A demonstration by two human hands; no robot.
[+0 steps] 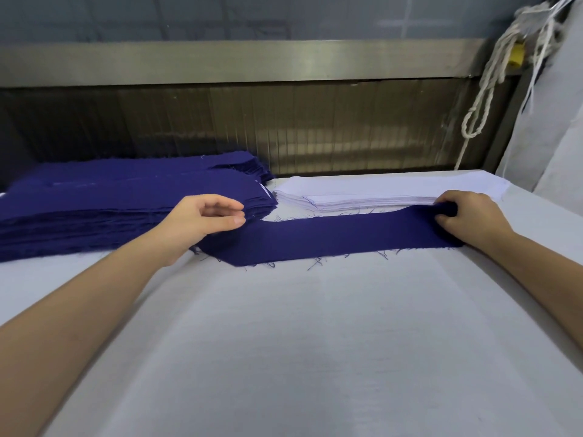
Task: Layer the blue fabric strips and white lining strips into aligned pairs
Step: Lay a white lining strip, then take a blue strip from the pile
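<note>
blue stack [110, 200]: piled far left.
lining stack [362, 195]: right of it, lying left-right.
blue strip [331, 238]: just nearer me, parallel, flat.
right hand [470, 216]: fingers grip its right end, beside the lining.
left hand [202, 222]: loosely curled over its left end, empty.

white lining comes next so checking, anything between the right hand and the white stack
Nothing visible does. The right hand grips the right end of the blue strip, and the white lining stack lies just behind it with its top uncovered. The blue stack sits off to the left.
</note>
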